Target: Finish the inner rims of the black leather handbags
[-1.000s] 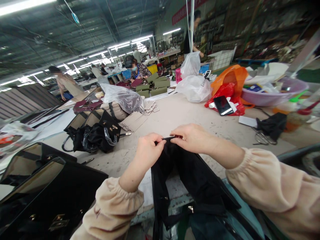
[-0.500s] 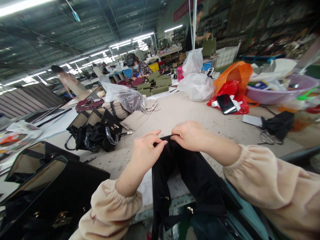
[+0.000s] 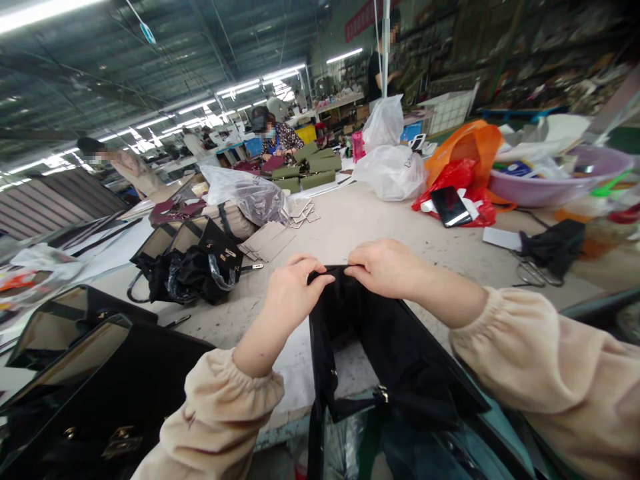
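In the middle of the head view a black bag [image 3: 400, 353] stretches from the table's edge towards me, its inside showing and a small metal zip pull or clasp near its middle. My left hand [image 3: 290, 293] pinches the left end of the bag's far edge between thumb and fingers. Just to its right, my right hand [image 3: 387, 267] grips the same edge, thumb underneath and fingers curled over it. Only a short length of the edge shows between the hands. Part of the bag's near end is cut off by the frame.
Black handbags [image 3: 115, 373] stand open at the near left, with more black bags [image 3: 195, 267] behind them. Beige card pieces [image 3: 267, 241], white plastic bags [image 3: 393, 173], a phone [image 3: 450, 205], scissors [image 3: 533, 273] and a purple basin [image 3: 555, 187] lie about the table. Co-workers are farther back.
My left index finger, raised before, has come down onto the bag's edge. The edge has straightened between my hands, and the right hand has shifted very slightly. The view has moved a little.
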Action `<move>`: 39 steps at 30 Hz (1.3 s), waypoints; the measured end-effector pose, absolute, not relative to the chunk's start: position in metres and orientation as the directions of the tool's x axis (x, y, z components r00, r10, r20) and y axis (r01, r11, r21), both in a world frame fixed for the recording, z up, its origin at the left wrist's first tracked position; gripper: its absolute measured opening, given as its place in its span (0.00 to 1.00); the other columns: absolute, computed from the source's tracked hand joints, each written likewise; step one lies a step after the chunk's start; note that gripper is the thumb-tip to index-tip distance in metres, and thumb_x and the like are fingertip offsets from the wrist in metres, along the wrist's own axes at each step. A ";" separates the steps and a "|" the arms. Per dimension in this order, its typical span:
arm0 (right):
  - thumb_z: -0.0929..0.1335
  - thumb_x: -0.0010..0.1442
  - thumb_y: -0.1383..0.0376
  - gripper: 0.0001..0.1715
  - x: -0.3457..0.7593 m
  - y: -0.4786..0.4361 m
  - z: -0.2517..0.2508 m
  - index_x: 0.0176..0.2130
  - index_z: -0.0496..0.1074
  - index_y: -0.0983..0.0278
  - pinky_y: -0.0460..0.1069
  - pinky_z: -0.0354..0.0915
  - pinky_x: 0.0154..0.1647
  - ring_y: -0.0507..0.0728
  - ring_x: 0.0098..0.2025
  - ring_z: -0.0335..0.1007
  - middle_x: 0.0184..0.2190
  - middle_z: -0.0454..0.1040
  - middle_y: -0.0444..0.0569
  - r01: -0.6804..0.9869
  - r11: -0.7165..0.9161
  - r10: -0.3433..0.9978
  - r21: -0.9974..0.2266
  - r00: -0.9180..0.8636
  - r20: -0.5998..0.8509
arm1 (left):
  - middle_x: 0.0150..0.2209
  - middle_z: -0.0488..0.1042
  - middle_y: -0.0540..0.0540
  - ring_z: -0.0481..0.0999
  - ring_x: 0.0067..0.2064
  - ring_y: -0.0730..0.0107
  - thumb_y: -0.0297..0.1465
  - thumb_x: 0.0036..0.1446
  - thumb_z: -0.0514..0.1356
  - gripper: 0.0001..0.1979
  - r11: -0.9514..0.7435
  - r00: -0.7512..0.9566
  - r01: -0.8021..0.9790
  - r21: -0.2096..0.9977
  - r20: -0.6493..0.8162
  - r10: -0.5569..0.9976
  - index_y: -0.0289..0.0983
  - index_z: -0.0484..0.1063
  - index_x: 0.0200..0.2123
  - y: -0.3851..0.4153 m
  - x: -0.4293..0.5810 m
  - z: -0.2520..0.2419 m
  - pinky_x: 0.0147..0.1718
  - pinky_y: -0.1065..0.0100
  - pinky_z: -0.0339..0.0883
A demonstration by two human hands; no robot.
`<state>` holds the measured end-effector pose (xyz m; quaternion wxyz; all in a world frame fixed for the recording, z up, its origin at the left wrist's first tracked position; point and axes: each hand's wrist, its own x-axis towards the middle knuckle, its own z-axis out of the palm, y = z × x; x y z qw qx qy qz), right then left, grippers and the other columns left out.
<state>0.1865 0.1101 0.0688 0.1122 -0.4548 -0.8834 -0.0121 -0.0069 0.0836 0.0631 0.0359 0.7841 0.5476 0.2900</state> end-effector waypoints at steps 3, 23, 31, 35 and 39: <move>0.60 0.61 0.58 0.17 0.189 0.111 0.068 0.30 0.73 0.62 0.48 0.56 0.33 0.56 0.35 0.70 0.31 0.76 0.48 0.814 0.577 0.806 -0.074 -0.552 0.213 | 0.37 0.74 0.49 0.75 0.37 0.70 0.32 0.49 0.64 0.04 -0.442 0.264 0.784 0.436 0.410 0.873 0.39 0.75 0.25 0.086 -0.005 0.061 0.42 0.66 0.66; 0.59 0.61 0.59 0.17 0.188 0.112 0.068 0.32 0.74 0.62 0.48 0.57 0.34 0.56 0.36 0.71 0.32 0.77 0.49 0.812 0.581 0.802 -0.060 -0.558 0.212 | 0.41 0.72 0.46 0.74 0.41 0.70 0.28 0.50 0.63 0.09 -0.613 0.399 0.722 0.321 0.531 0.748 0.39 0.76 0.37 0.090 0.002 0.057 0.44 0.67 0.68; 0.60 0.61 0.59 0.17 0.187 0.111 0.068 0.32 0.74 0.62 0.48 0.57 0.34 0.57 0.37 0.71 0.32 0.77 0.49 0.820 0.569 0.811 -0.058 -0.548 0.204 | 0.42 0.72 0.46 0.74 0.42 0.69 0.28 0.50 0.62 0.04 -0.625 0.423 0.738 0.254 0.548 0.722 0.38 0.76 0.32 0.091 0.002 0.056 0.43 0.66 0.69; 0.60 0.61 0.59 0.17 0.188 0.109 0.069 0.32 0.74 0.62 0.48 0.57 0.32 0.57 0.36 0.71 0.33 0.77 0.49 0.822 0.566 0.812 -0.061 -0.544 0.211 | 0.40 0.72 0.47 0.73 0.41 0.70 0.26 0.49 0.63 0.02 -0.615 0.421 0.723 0.314 0.505 0.753 0.37 0.73 0.28 0.088 0.003 0.061 0.42 0.67 0.68; 0.60 0.61 0.58 0.17 0.188 0.106 0.070 0.32 0.74 0.61 0.48 0.57 0.31 0.57 0.36 0.71 0.33 0.77 0.49 0.820 0.568 0.811 -0.065 -0.545 0.213 | 0.37 0.72 0.48 0.72 0.39 0.71 0.26 0.49 0.62 0.07 -0.606 0.405 0.718 0.342 0.502 0.764 0.38 0.72 0.34 0.087 0.004 0.064 0.41 0.68 0.68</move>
